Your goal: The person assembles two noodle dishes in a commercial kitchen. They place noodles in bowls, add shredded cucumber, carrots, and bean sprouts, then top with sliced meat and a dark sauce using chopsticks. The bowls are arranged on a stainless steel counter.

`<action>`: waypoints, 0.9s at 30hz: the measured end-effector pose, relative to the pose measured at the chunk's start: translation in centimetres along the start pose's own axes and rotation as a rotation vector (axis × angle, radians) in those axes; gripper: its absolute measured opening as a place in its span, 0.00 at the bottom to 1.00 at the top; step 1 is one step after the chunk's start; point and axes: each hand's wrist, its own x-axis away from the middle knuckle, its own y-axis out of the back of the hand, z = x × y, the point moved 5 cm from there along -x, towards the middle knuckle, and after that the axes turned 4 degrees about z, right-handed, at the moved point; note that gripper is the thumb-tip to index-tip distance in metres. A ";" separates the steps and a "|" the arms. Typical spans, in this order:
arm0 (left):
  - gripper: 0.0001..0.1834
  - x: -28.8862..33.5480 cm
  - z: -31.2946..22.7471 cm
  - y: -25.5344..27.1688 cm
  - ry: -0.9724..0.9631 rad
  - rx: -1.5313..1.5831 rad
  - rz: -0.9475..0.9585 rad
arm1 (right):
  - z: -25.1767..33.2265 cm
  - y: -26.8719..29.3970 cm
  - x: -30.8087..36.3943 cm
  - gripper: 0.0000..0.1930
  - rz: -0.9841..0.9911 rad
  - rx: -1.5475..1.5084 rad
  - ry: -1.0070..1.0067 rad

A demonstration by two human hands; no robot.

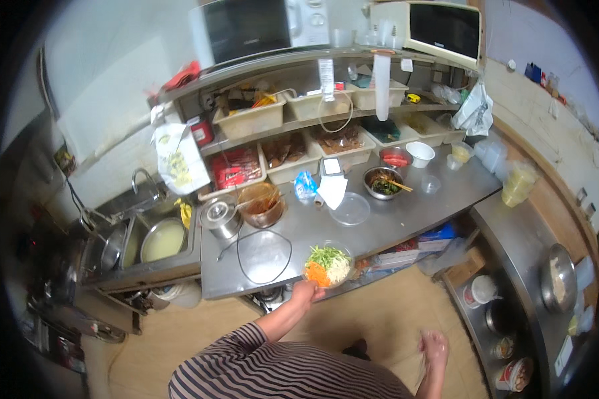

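A steel counter (393, 223) runs across the middle of the frame, bending into a second steel top (522, 233) at the right. At its near edge, centre frame, the left hand (306, 290) grips the rim of a bowl (328, 265) filled with green, orange and pale shredded vegetables. The right hand (435, 346) hangs at lower right above the tan floor (199, 332), fingers loosely spread, holding nothing. Left of the bowl lies a clear lid (264, 256); behind it stand a steel pot (221, 216) and a brown tub (261, 203). A sink (160, 241) sits at left. Shelves with beige bins (253, 120) rise behind, two microwaves (253, 26) on top.
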 end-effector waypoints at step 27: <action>0.16 -11.1 -11.4 -3.1 -0.218 -0.270 -0.169 | 24.8 -11.9 -48.1 0.13 0.008 0.502 0.631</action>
